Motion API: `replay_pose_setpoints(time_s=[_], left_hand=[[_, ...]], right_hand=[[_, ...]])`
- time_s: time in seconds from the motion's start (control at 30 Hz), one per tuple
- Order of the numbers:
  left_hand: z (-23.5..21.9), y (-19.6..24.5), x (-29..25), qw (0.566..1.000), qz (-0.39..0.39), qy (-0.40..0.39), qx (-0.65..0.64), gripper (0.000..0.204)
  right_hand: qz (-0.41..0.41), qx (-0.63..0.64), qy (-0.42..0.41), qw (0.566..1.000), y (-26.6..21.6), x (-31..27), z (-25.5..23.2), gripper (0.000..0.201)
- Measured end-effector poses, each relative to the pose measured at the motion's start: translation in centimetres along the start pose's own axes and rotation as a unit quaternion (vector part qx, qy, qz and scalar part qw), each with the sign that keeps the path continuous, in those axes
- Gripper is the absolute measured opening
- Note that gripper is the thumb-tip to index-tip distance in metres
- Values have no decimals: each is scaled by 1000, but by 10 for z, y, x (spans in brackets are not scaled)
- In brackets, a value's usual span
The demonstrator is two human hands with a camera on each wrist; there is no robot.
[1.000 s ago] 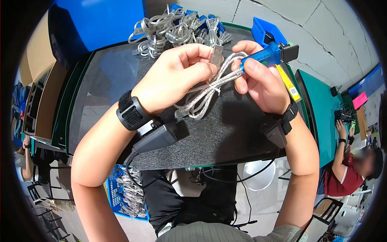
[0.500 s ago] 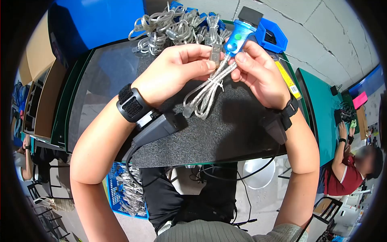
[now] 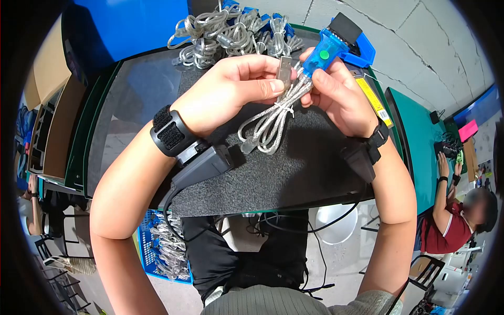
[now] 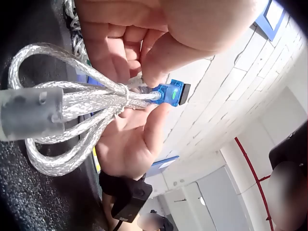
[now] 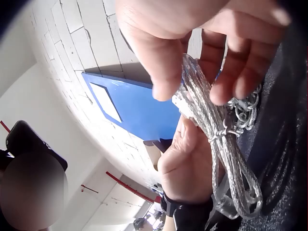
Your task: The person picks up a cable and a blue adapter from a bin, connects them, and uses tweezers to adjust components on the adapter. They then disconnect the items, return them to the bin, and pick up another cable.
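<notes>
A silver braided USB cable (image 3: 265, 123), bundled with a tie around its middle, hangs in loops between my hands above the dark mat. My left hand (image 3: 223, 92) pinches its metal USB plug (image 3: 285, 71) between thumb and fingers. At the other end, my right hand (image 3: 344, 102) grips the blue translucent connector (image 3: 321, 55), which bears a green dot and a black cap (image 3: 345, 28). A clear cylinder (image 4: 31, 113) on the cable hangs at the lower loops. The tie (image 5: 225, 133) shows clearly in the right wrist view.
Several similar bundled cables (image 3: 236, 34) lie heaped at the back of the table. A small blue bin (image 3: 365, 50) and a yellow strip (image 3: 374, 100) are at the right. Below the front edge sits a blue basket (image 3: 148, 257) of cables. Another person (image 3: 457, 220) works at the right.
The blue connector swung from pointing right to pointing up, then tilted back slightly right, its green dot now facing up. My left hand keeps its pinch on the USB plug.
</notes>
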State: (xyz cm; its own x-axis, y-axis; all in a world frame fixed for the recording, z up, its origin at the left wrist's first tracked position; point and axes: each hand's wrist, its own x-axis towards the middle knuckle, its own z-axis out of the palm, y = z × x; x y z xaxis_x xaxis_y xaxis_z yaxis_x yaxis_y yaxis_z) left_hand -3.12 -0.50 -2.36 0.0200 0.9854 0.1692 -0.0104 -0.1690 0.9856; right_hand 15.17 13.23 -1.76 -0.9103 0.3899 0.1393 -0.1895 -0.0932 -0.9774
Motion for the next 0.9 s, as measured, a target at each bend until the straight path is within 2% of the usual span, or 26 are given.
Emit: replay_pose_setpoints(time_s=[0.13, 0.2, 0.3, 0.47, 0.73, 0.8, 0.9], left_hand=[[1, 1, 0, 999, -2, -9, -31, 30], [3, 0, 0, 998, -5, 2, -59, 29], [1, -2, 1, 999, -15, 14, -30, 29], [1, -5, 1, 999, -18, 12, -38, 36], [-3, -2, 2, 999, -22, -6, -36, 34], [-1, -2, 2, 998, -33, -8, -52, 33], [-1, -1, 1, 997, -39, -3, -68, 31]], right_hand=[[-12, -26, 8, 1000, 0, 0, 0, 38], [-44, -113, 31, 992, 2, 3, -2, 36], [-28, -128, 37, 991, 4, 4, -3, 32], [-26, -141, 27, 989, 6, 4, -6, 30], [-24, -147, 13, 989, 3, 5, -6, 28], [-51, -129, 0, 990, 4, 6, -8, 26], [-57, -119, 29, 991, 3, 5, -3, 24]])
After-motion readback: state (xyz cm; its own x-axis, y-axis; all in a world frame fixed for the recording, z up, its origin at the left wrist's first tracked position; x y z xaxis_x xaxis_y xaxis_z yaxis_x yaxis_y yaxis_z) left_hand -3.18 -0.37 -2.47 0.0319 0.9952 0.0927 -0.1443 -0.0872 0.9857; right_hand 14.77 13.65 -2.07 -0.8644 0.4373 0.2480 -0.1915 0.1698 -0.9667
